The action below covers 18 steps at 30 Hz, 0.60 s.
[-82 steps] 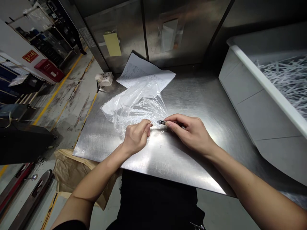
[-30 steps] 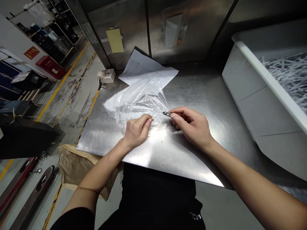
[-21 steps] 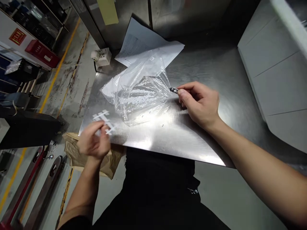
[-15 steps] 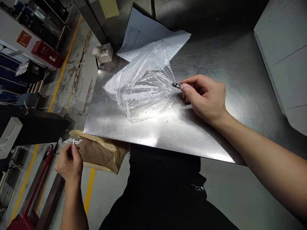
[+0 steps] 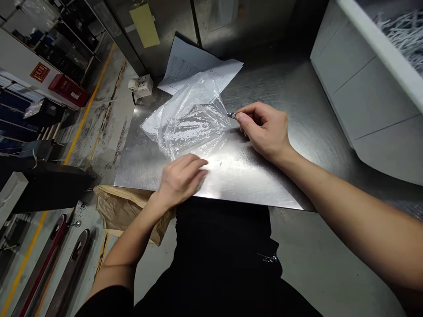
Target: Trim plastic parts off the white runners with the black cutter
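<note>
My right hand (image 5: 266,130) pinches a small dark part with round light spots (image 5: 232,115) between thumb and fingertips, above the metal table (image 5: 264,176). Just left of it lies a crumpled clear plastic bag (image 5: 194,125), partly over printed paper sheets (image 5: 185,64). Over the table's front edge, my left hand (image 5: 181,179) has its thumb and fingers apart, and nothing shows between them. A tiny light-coloured bit (image 5: 220,164) rests on the metal to the right of its fingertips.
At right stands a large white bin (image 5: 366,97) with many thin white pieces inside. A power socket block (image 5: 143,86) sits at the table's left corner. Below that edge an open brown paper bag (image 5: 115,211) is on the floor, near pallet-jack forks (image 5: 71,268).
My left hand has come from over the paper bag to the table's front edge, and the white thin pieces it held are gone. My right hand still holds the dark part. The view has shifted right.
</note>
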Each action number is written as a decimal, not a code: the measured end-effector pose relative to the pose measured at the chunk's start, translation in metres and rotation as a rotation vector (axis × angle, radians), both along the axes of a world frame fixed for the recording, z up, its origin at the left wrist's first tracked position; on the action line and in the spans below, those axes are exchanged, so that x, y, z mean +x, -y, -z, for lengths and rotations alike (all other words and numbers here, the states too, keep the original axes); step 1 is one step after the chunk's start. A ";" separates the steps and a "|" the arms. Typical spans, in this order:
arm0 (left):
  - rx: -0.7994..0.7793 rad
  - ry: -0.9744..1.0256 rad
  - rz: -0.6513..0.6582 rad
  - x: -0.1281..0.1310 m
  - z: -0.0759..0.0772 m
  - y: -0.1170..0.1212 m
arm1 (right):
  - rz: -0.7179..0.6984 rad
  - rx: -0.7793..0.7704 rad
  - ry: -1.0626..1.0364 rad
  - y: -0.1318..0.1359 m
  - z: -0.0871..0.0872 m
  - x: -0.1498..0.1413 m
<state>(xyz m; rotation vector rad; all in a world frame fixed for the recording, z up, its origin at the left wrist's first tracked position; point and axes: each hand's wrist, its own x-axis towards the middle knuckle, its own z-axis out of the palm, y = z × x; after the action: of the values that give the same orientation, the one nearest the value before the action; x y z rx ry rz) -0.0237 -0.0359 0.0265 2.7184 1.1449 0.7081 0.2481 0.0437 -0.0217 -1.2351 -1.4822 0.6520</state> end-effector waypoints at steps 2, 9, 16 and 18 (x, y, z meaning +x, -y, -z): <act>-0.038 -0.093 0.050 0.028 0.006 -0.013 | 0.019 0.021 -0.019 -0.002 -0.001 0.002; -0.161 -0.270 0.027 0.041 0.012 -0.029 | 0.001 0.081 -0.019 -0.006 -0.002 0.000; -0.078 -0.461 0.042 0.052 0.012 -0.031 | -0.008 0.056 0.018 -0.008 0.001 0.000; -0.039 -0.496 0.057 0.053 0.016 -0.029 | -0.006 0.056 0.019 -0.009 0.000 0.000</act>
<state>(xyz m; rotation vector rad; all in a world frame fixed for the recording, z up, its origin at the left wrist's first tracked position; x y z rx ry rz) 0.0290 -0.0073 0.0107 2.9646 1.1348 -0.0074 0.2482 0.0526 -0.0222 -1.1966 -1.5105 0.6003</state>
